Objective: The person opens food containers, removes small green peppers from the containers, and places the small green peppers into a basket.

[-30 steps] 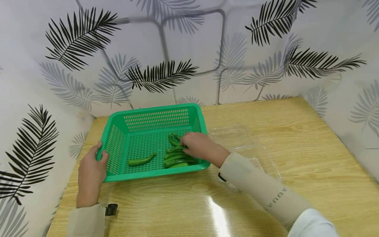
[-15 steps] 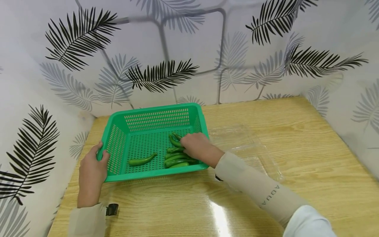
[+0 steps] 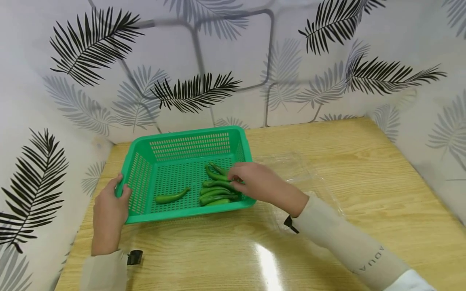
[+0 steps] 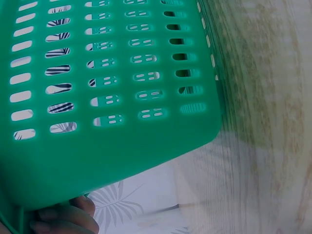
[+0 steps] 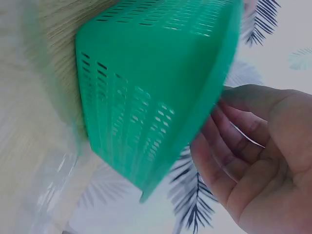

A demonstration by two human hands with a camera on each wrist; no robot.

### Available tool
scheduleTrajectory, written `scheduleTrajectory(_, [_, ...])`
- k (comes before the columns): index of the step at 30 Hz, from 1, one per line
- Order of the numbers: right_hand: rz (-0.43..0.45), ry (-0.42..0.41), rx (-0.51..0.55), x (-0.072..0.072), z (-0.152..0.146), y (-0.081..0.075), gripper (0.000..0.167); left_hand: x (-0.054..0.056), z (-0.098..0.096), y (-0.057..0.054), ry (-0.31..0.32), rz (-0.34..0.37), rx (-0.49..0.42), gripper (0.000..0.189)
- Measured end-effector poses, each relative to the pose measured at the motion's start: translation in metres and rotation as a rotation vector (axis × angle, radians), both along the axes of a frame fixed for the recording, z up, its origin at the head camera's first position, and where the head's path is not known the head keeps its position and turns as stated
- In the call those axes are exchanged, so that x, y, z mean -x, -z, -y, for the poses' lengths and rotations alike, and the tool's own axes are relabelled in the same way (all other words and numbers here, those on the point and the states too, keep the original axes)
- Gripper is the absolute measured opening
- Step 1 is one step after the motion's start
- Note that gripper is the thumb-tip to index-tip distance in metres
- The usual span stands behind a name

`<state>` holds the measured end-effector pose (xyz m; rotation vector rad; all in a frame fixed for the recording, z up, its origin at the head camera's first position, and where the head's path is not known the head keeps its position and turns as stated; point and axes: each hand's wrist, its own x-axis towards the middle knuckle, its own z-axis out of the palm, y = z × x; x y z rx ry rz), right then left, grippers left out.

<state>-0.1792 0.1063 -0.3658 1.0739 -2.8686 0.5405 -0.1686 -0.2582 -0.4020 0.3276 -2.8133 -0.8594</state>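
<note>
A green plastic basket [image 3: 185, 212] with slotted walls stands on the table. Several long green chili peppers [image 3: 214, 199] lie side by side at its right end, and a single pepper [image 3: 171, 197] lies apart towards the left. My left hand [image 3: 109, 208] grips the basket's left rim, thumb inside; the left wrist view shows its curled fingers [image 4: 68, 217] under the rim. Above the right-hand peppers is my right hand [image 3: 260, 182], its fingers loosely bent. In the right wrist view its palm [image 5: 273, 180] holds nothing visible, while the fingertips are hidden behind the basket rim.
A clear plastic container [image 3: 320, 190] lies open on the wooden table [image 3: 196, 258], right of the basket and partly under my right forearm. A leaf-patterned wall covering [image 3: 233, 60] rises behind the table and along both sides.
My right hand has drawn back to the right and its fingers have loosened, uncovering more of the peppers beneath. The left hand keeps its grip on the rim.
</note>
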Motion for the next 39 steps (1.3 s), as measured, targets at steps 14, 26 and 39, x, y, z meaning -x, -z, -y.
scheduleTrajectory(14, [0.077, 0.155, 0.040, -0.030, -0.082, 0.008, 0.012, 0.000, 0.002, 0.003, 0.003, -0.008, 0.002, 0.049])
scheduleTrajectory(26, [0.317, 0.085, -0.021, -0.046, -0.154, 0.022, 0.015, 0.000, 0.003, -0.001, -0.003, 0.003, 0.005, 0.049])
scheduleTrajectory(39, [0.559, 0.000, 0.013, -0.054, -0.164, 0.051, 0.020, 0.001, 0.001, 0.002, 0.000, 0.007, -0.005, 0.049])
